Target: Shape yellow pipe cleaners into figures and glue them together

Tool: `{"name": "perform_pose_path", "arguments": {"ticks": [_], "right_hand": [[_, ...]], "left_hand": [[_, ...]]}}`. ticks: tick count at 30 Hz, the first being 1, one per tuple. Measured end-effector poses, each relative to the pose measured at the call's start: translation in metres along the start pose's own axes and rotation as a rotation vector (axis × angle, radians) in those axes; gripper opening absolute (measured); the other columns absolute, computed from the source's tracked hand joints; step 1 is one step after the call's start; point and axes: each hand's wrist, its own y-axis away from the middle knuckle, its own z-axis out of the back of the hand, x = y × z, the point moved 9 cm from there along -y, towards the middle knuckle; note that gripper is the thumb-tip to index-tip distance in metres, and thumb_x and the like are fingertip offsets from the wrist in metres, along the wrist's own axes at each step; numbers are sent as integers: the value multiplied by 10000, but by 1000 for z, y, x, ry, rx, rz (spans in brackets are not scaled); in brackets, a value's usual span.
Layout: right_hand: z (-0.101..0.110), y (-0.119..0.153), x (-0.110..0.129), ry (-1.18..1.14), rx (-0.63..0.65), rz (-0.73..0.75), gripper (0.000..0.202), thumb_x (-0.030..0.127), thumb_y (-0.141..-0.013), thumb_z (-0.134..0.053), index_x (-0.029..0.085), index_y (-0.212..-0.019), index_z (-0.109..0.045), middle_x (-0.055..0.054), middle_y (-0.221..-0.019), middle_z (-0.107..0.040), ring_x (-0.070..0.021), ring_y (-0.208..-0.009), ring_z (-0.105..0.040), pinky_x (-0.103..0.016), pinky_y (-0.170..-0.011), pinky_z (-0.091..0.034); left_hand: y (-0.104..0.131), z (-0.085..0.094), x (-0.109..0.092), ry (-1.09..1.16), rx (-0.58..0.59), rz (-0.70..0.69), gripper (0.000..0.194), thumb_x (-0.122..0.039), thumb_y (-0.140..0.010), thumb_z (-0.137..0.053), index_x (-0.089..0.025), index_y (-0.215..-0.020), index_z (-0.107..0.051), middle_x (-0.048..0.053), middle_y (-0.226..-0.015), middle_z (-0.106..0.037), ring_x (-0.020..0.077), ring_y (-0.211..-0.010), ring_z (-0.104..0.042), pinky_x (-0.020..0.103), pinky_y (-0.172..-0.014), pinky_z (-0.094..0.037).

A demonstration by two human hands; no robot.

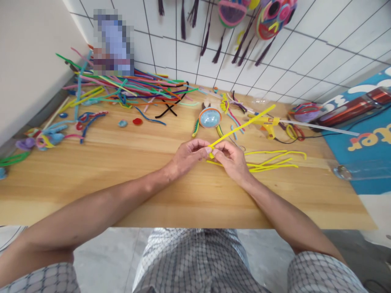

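Observation:
Both hands pinch one yellow pipe cleaner (244, 125) over the middle of the table. Its long straight part slants up to the right, and its lower end is bent into a small coil or fold between my fingertips. My left hand (192, 154) grips that end from the left, my right hand (232, 160) from the right. Several loose yellow pipe cleaners (275, 165) lie on the table beside and partly beneath my right hand. Just beyond my hands sits a clear oval dome with an orange rim (210, 118), resting over green-and-yellow-handled pliers (196, 128).
A big pile of coloured pipe cleaners (131, 87) covers the back left of the wooden table (152, 203). A yellow glue gun (269, 125) with a cord and scissors (295, 132) lie at the right. Decorated ornaments (275, 18) with tassels hang on the wall grid.

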Motion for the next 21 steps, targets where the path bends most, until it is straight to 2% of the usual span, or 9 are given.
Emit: {"name": "perform_pose_path", "arguments": {"ticks": [8, 12, 18, 21], "right_hand": [[3, 0, 8, 13, -24, 32, 203, 385, -925, -727, 225, -824, -652, 20, -747, -667, -144, -674, -582, -289, -661, -484], [6, 0, 5, -68, -69, -2, 255, 474, -919, -745, 227, -895, -685, 3, -795, -691, -161, -725, -613, -296, -676, -503], [6, -3, -3, -144, -57, -99, 374, 577, -855, -802, 229, -827, -667, 17, -749, -624, -155, -702, -563, -287, -640, -484], [3, -7, -6, -204, -22, -138, 426, 589, -808, -847, 231, -767, -620, 37, -703, -566, -136, -663, -513, -272, -617, -462]], "left_hand": [[1, 1, 5, 34, -39, 62, 455, -555, -723, -908, -165, -891, -747, -2, -777, -693, 112, -695, -559, 262, -695, -471], [3, 0, 4, -14, -32, 55, 475, -569, -703, -929, -165, -856, -731, -3, -778, -705, 117, -700, -591, 267, -724, -499], [8, -9, -9, -96, 59, -101, 437, -577, -822, -855, -162, -902, -742, 30, -874, -761, 149, -787, -669, 287, -786, -550], [11, -9, -18, -156, 43, -201, 371, -534, -883, -817, -169, -896, -752, 32, -862, -765, 149, -782, -675, 280, -772, -549]]}}
